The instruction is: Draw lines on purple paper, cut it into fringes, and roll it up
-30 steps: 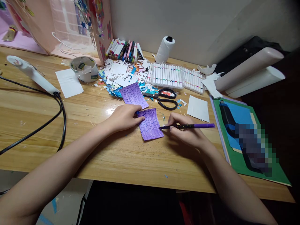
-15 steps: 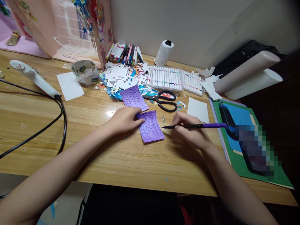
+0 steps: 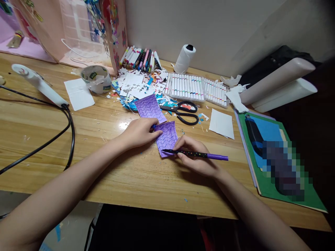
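My left hand lies at the left edge of a purple paper piece with dark wavy lines, its thumb on the paper. A small blue bit shows between thumb and forefinger; what it belongs to is hidden. My right hand grips a black, dotted felt-tip pen with a purple end, its dark tip at the lower part of the paper. A second purple wavy-lined piece lies just beyond, beside black-handled scissors.
Paper scraps are heaped behind, with marker sets and a white thread cone. At left are a tape roll, a white corded tool and cables. White paper and a green board lie at right.
My right hand has moved left and slightly down, bringing the pen tip from beside the purple paper onto its lower part. My left hand stays in place on the paper.
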{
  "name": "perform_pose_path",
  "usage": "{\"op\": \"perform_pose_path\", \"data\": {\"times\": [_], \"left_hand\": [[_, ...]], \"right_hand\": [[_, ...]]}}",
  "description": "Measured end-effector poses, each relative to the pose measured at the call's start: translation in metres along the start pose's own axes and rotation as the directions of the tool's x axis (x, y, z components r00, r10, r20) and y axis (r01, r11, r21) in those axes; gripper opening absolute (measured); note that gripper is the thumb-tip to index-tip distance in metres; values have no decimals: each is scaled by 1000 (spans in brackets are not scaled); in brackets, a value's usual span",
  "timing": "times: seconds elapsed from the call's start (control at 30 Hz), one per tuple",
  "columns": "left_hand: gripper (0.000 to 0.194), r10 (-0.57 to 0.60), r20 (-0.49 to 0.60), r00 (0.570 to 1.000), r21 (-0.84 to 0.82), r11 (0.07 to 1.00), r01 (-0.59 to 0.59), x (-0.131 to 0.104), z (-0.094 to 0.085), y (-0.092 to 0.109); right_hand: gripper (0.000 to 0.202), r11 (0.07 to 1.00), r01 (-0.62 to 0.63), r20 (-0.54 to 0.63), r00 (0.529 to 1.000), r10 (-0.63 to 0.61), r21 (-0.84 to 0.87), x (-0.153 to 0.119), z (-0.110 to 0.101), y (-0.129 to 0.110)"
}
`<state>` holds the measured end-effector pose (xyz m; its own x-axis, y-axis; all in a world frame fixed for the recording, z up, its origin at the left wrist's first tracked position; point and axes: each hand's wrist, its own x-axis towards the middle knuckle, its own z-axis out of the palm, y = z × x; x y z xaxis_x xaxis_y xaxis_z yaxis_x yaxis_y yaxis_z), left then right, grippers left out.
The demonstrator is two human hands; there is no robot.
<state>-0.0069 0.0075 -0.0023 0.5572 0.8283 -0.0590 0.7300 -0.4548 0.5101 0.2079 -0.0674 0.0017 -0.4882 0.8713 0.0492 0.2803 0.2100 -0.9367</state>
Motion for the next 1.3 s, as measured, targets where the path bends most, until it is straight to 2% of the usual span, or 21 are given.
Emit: {"op": "perform_pose_path", "data": {"times": [0.27, 0.73, 1.3], "left_hand": [[32, 2, 54, 999, 45, 999, -5, -4, -8, 9], [36, -8, 81, 997, 78, 997, 2, -5, -9, 10], [35, -6, 78, 997, 87, 996, 0, -5, -9, 10]], "right_hand": [[8, 1000, -9, 4, 1000, 9, -27, 1, 2, 2], [7, 972, -11, -13, 1000, 8, -236, 1, 1, 0], [10, 965, -42, -61, 998, 27, -258, 2, -15, 0]]}}
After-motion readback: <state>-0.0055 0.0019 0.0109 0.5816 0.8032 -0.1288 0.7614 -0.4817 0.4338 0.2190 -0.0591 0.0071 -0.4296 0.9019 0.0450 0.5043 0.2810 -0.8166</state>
